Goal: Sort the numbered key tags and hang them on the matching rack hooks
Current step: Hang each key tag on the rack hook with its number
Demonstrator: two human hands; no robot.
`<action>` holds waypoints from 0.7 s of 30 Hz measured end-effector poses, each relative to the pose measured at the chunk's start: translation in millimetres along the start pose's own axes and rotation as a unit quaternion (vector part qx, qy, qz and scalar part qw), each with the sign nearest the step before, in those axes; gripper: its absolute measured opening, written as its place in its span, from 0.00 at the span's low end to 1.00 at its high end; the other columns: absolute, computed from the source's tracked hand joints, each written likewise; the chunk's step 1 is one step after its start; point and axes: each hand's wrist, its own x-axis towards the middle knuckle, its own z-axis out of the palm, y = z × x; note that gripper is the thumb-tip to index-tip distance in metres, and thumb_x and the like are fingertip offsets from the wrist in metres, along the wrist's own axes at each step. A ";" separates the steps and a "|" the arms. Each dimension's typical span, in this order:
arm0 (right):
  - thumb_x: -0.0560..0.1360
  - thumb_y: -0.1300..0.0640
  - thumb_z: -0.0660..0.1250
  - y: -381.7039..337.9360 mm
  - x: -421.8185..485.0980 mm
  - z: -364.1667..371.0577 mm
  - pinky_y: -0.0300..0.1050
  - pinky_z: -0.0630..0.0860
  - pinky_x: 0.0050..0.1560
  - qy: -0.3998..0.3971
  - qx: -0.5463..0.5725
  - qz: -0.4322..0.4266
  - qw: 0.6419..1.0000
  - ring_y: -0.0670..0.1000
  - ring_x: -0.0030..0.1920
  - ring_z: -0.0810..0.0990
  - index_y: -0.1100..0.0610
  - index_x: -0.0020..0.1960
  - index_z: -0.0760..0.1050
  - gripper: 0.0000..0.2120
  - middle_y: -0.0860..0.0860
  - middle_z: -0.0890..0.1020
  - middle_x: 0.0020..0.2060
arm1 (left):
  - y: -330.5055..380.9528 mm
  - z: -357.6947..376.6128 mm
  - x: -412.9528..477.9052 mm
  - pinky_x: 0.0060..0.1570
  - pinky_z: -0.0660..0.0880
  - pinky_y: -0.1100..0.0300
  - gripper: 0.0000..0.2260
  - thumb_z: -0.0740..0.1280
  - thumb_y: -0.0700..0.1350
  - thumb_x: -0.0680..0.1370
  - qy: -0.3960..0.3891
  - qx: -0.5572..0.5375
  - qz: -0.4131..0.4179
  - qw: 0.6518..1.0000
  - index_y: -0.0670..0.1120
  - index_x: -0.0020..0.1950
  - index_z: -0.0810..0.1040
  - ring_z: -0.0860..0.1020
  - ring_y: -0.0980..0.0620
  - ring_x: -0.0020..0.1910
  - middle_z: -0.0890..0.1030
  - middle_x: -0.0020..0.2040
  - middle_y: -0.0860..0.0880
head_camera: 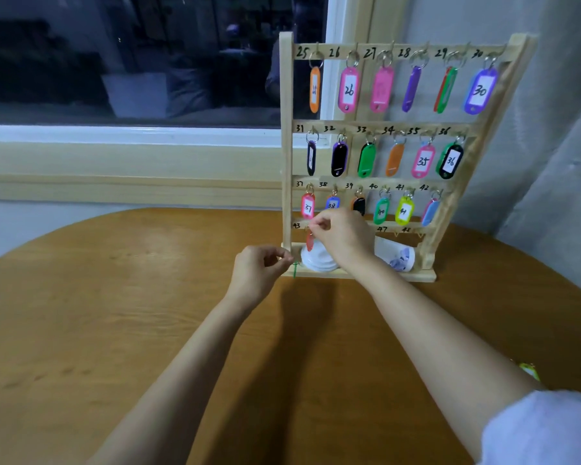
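Head view: right hand (336, 236) pinches a translucent red key tag (310, 245) at the rack's (286, 146) 43; left hand (259, 273) pinches a green tag (295, 270).

The rack (286, 129) bears handwritten 25 to 43, 47, 48; a purple tag (480, 91) reads 30.

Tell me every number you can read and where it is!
"25" to "30": top bar of the rack.
"31" to "36": second bar.
"37" to "42": third bar.
"43", "47", "48": bottom bar.
"26", "30", "35", "36", "37", "38": hanging tags.
Other tags: blurred or turned away.
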 end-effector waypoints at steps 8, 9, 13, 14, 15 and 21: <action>0.76 0.50 0.66 4.6 7.7 11.5 0.40 0.67 0.33 -0.025 -0.077 -0.040 0.996 0.51 0.45 0.79 0.52 0.47 0.81 0.07 0.49 0.83 0.42 | 3.0 6.0 15.5 0.35 0.69 0.61 0.05 0.70 0.43 0.75 -0.007 -0.031 -0.002 0.999 0.44 0.41 0.83 0.71 0.55 0.31 0.79 0.32 0.47; 0.76 0.51 0.67 5.6 6.3 10.2 0.40 0.65 0.32 -0.027 -0.074 -0.043 0.996 0.51 0.46 0.79 0.52 0.48 0.80 0.06 0.48 0.83 0.43 | 6.3 6.6 17.3 0.35 0.70 0.61 0.05 0.70 0.43 0.75 -0.009 -0.044 -0.002 0.999 0.45 0.41 0.83 0.73 0.56 0.31 0.80 0.33 0.48; 0.74 0.54 0.69 10.4 -7.2 1.2 0.43 0.73 0.41 -0.019 -0.019 -0.061 0.998 0.48 0.51 0.77 0.49 0.57 0.78 0.11 0.46 0.80 0.51 | 16.5 12.3 28.0 0.33 0.70 0.68 0.05 0.69 0.41 0.76 -0.003 -0.101 -0.015 0.995 0.43 0.41 0.82 0.73 0.61 0.28 0.79 0.31 0.49; 0.74 0.54 0.69 12.3 -11.9 -1.4 0.45 0.74 0.44 -0.012 -0.006 -0.068 0.998 0.48 0.51 0.77 0.49 0.58 0.78 0.13 0.45 0.79 0.53 | 17.5 14.8 31.6 0.33 0.69 0.68 0.05 0.69 0.41 0.76 0.006 -0.101 -0.018 0.995 0.43 0.41 0.82 0.72 0.61 0.29 0.79 0.32 0.50; 0.74 0.54 0.69 14.9 -16.7 -3.5 0.46 0.75 0.45 -0.008 0.004 -0.073 0.997 0.47 0.50 0.76 0.48 0.59 0.77 0.14 0.45 0.78 0.54 | 17.6 17.4 35.4 0.33 0.69 0.67 0.05 0.69 0.42 0.76 0.017 -0.097 -0.022 0.995 0.42 0.41 0.82 0.72 0.59 0.30 0.79 0.32 0.49; 0.75 0.54 0.68 33.6 -47.0 -14.4 0.42 0.71 0.38 -0.043 0.023 -0.069 0.996 0.43 0.37 0.72 0.46 0.58 0.77 0.12 0.42 0.78 0.50 | 14.8 29.7 47.7 0.32 0.67 0.62 0.07 0.69 0.45 0.75 0.059 -0.015 -0.070 0.996 0.44 0.41 0.82 0.74 0.53 0.32 0.79 0.33 0.49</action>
